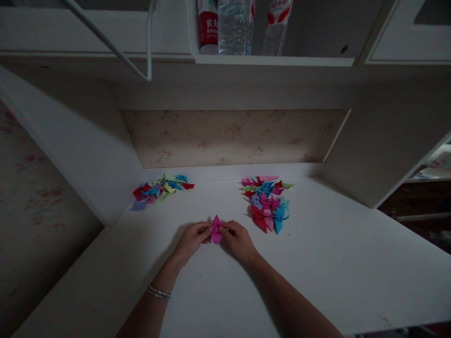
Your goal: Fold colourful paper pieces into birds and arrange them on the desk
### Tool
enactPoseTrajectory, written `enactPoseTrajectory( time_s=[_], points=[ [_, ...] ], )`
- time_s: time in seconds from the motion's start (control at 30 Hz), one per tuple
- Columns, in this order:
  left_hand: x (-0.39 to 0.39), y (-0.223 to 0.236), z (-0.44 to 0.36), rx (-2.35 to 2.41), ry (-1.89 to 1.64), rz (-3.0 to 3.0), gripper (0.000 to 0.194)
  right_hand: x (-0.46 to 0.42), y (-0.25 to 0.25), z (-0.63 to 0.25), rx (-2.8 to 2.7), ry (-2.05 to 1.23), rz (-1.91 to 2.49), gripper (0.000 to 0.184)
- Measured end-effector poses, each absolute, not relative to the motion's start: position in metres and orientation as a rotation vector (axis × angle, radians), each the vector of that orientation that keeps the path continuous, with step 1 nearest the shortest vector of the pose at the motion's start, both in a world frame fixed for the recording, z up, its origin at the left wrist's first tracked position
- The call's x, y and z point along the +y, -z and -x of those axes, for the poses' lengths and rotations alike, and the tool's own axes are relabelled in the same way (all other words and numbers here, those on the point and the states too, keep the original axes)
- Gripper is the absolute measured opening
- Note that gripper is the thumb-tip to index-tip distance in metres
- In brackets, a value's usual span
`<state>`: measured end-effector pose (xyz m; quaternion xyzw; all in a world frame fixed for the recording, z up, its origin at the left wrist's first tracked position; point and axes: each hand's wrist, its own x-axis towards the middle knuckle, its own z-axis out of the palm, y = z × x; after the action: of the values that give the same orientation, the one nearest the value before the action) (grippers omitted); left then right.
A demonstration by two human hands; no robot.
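Observation:
Between my two hands, low over the middle of the white desktop, is a pink folded-paper piece (216, 230) with pointed petal-like tips at top and bottom. My left hand (193, 238) pinches its left side, and a silver bangle circles that wrist. On the opposite side, my right hand (239, 239) grips the paper between thumb and fingers. To the right lies a pile of colourful folded-paper pieces (266, 202), some with opened petals. Farther left, a second pile of folded paper (158, 190) in red, blue, green and purple rests near the back edge.
Side panels enclose the white desktop (334, 263), with floral wallpaper (225, 138) at the back. Overhead, a shelf holds plastic bottles (234, 28). A white cable or bar (116, 49) hangs down at the upper left.

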<state>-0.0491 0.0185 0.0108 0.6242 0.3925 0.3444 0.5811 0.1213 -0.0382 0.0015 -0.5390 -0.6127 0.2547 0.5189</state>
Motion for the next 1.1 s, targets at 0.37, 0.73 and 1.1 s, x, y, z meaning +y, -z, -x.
enactPoseTrajectory(
  time_s=[0.37,0.73,1.1],
  points=[
    [0.019,-0.007,0.050,0.859,-0.820,-1.533,0.037,-0.038,-0.002,-0.121,-1.475,-0.603,1.365,0.029],
    [0.017,-0.013,0.048,0.894,-0.796,-1.524,0.040,-0.039,-0.004,-0.120,-1.451,-0.639,1.390,0.031],
    [0.017,-0.013,0.048,0.897,-0.787,-1.532,0.037,-0.041,-0.011,-0.120,-1.394,-0.677,1.382,0.028]
  ],
)
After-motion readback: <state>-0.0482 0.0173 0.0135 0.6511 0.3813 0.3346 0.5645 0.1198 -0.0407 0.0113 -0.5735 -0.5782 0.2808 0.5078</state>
